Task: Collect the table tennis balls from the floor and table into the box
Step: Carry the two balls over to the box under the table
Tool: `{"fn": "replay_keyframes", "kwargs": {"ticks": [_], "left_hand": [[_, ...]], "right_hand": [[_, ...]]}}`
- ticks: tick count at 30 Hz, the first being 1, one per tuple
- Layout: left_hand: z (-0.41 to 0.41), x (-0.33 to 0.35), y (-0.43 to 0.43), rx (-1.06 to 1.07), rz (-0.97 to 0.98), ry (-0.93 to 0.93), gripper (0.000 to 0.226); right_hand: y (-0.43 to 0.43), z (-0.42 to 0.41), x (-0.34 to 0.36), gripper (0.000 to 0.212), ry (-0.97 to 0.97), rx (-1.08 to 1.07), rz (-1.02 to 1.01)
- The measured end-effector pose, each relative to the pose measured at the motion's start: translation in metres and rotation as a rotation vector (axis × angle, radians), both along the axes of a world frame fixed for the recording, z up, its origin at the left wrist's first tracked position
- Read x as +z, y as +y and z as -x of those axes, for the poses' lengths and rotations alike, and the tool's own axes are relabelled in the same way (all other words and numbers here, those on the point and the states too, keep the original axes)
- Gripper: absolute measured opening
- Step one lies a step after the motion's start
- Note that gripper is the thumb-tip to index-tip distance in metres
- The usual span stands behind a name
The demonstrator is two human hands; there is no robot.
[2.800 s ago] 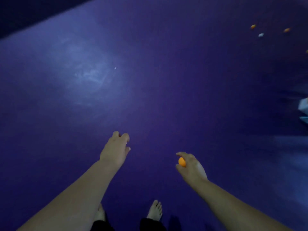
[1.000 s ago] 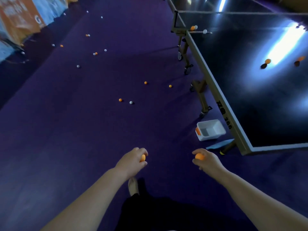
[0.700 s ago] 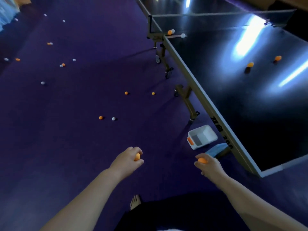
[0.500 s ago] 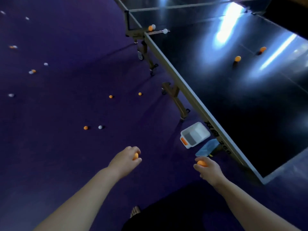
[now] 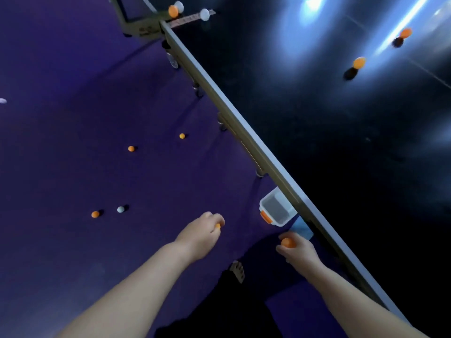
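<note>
My left hand [image 5: 201, 235] grips an orange ball [image 5: 218, 226], mostly hidden by the fingers. My right hand [image 5: 296, 251] pinches another orange ball [image 5: 288, 242]. The white box [image 5: 277, 211] with an orange clip sits on the purple floor, half under the table edge, just ahead of both hands. Loose balls lie on the floor: an orange one [image 5: 95, 214], a white one [image 5: 120, 209], and two more orange ones [image 5: 131, 148] [image 5: 182, 136]. Two orange balls [image 5: 358, 62] [image 5: 405, 32] rest on the dark table top.
The dark table [image 5: 341, 167] with its pale edge fills the right side; its legs and wheels stand below the edge. Balls sit at the net post [image 5: 173, 11]. A blue lid [image 5: 301, 230] lies beside the box. My foot [image 5: 238, 272] is on the floor.
I have stepped closer to the table and the box. The box now lies partly under the table edge in view, nearer my hands. Both hands still hold their balls.
</note>
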State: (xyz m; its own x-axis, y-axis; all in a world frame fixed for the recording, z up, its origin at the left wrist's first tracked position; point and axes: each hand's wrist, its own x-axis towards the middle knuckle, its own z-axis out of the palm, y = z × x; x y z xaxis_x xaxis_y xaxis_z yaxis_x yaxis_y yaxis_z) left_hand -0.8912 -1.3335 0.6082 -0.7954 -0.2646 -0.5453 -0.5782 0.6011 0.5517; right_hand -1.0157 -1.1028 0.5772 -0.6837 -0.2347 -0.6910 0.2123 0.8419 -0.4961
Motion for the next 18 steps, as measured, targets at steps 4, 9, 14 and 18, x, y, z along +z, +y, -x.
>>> {"fn": "replay_keyframes", "kwargs": {"ticks": [4, 9, 14, 18], "left_hand": [[0.059, -0.058, -0.035, -0.061, 0.074, -0.01, 0.032], [0.112, -0.163, -0.07, -0.202, 0.137, -0.062, 0.03], [0.135, -0.311, -0.085, -0.319, 0.119, 0.1, 0.02], [0.149, -0.431, -0.087, -0.398, 0.117, 0.1, 0.021]], "right_hand": [[-0.041, 0.042, -0.061, 0.037, -0.076, 0.085, -0.106], [-0.068, 0.075, -0.156, 0.037, 0.057, 0.058, -0.146], [-0.087, 0.105, -0.278, 0.034, 0.148, -0.056, -0.309], [-0.088, 0.126, -0.372, 0.06, 0.239, -0.263, -0.291]]}}
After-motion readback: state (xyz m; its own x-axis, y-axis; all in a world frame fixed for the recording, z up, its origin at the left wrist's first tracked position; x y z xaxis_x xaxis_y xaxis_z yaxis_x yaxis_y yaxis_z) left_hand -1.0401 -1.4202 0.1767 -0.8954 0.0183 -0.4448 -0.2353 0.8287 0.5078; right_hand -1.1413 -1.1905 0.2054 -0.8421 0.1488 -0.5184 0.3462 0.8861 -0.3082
